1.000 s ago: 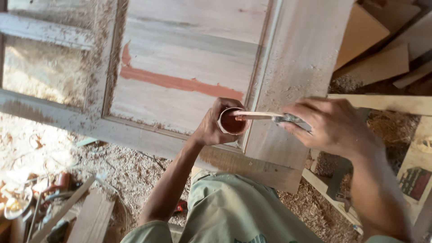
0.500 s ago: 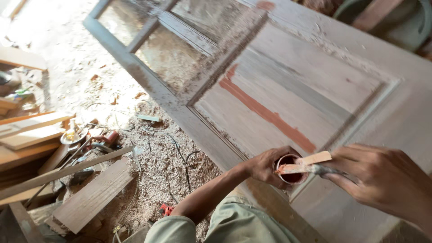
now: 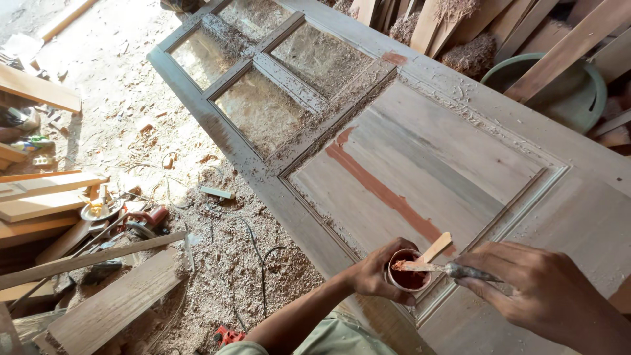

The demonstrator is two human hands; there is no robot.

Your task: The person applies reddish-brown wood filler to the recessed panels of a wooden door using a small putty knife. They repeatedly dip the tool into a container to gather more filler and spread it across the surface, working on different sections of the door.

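Small round cup of reddish-brown filler sits low centre-right, over the bottom edge of the wooden door. Left hand wraps it from the left, grip closed round the cup wall; the fingers on the far side are hidden behind the cup. A flat wooden stick leans out of the cup to the upper right.

Right hand comes in from the right, grip closed on the handle of a putty knife. The blade tip lies across the cup mouth with a dab of filler on it. The handle is mostly buried in the fingers, so its shape is hard to make out. The right forearm is cut off by the frame's right and bottom edge.

The door lies flat and runs diagonally: a plain panel with a reddish filler streak nearby, glazed openings further up, dusted with sawdust. The door's lower right is cut off.

Left of the door: sawdust-covered floor, a loose cable, a power tool partly hidden under planks. Top right: a green basin, half covered by stacked boards. Small red object at the bottom, too small to identify.
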